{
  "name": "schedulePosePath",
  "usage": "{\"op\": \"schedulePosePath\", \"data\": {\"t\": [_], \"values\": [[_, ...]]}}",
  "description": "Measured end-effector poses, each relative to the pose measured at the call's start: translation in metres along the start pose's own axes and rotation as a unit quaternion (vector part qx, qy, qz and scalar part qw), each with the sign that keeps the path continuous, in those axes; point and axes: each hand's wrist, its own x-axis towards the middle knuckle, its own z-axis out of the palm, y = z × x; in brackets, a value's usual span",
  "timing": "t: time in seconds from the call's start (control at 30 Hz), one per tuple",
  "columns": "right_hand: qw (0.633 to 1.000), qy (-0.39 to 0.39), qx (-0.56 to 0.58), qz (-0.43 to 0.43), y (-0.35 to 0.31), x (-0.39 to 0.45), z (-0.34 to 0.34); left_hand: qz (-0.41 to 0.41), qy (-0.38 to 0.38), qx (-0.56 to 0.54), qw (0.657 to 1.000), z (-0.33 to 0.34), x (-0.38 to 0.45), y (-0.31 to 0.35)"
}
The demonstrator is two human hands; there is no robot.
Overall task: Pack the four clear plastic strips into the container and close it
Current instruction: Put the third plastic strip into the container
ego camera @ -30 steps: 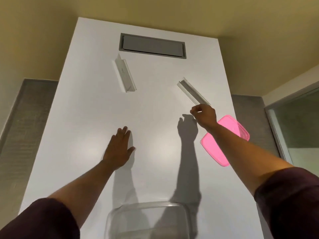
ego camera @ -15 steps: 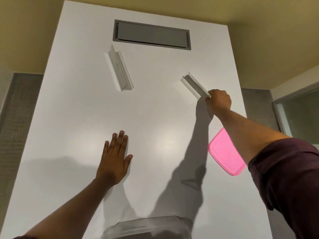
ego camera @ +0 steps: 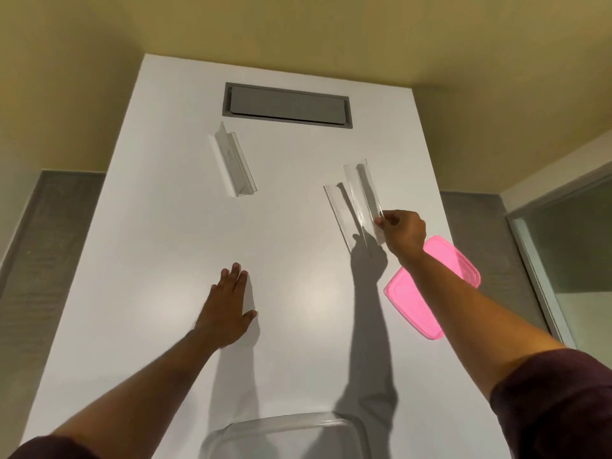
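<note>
My right hand pinches the near end of a clear plastic strip, lifted above the white table. Just left of it a second clear strip shows, overlapped by the first; whether it is held or lying on the table I cannot tell. Further clear strips lie together at the far left. My left hand rests flat on the table, fingers apart, holding nothing. The clear container stands at the near edge, open. Its pink lid lies at the right edge, partly under my right forearm.
A grey recessed panel is set into the table's far end. The table's right edge runs close past the pink lid. A glass partition stands to the right, and grey floor lies on both sides.
My right hand has closed on a strip and lifted it, drawing it nearer and turning it more lengthwise. A second strip now shows beside it. My left hand stayed flat.
</note>
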Motion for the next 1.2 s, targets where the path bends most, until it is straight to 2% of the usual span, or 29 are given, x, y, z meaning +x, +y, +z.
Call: {"op": "schedulePosePath", "data": {"t": [0.07,0.2,0.33,0.47,0.67,0.8,0.97,1.2], "values": [[0.999,-0.011,0.048,0.022,-0.001,-0.029,-0.003,-0.016,0.016,-0.100,0.995,-0.014,-0.008,0.025],[0.993,-0.033,0.107,0.023,-0.002,-0.091,-0.007,0.000,0.098,-0.287,0.953,-0.040,-0.034,0.087],[0.987,-0.042,0.156,0.011,-0.008,-0.153,-0.011,-0.014,0.083,-0.421,0.903,-0.059,-0.061,0.136],[0.982,-0.043,0.181,-0.022,-0.014,-0.207,-0.015,-0.047,0.072,-0.497,0.864,-0.061,-0.093,0.166],[0.976,-0.048,0.188,-0.102,-0.023,-0.285,-0.019,-0.090,0.105,-0.560,0.817,-0.059,-0.136,0.176],[0.967,-0.076,0.206,-0.129,-0.018,-0.326,-0.017,-0.101,0.120,-0.560,0.813,-0.051,-0.161,0.169],[0.938,-0.173,0.241,-0.177,-0.003,-0.358,-0.022,-0.105,0.130,-0.534,0.829,-0.040,-0.186,0.151],[0.917,-0.270,0.150,-0.252,0.013,-0.384,-0.028,-0.142,0.092,-0.521,0.836,-0.029,-0.208,0.117]]}}
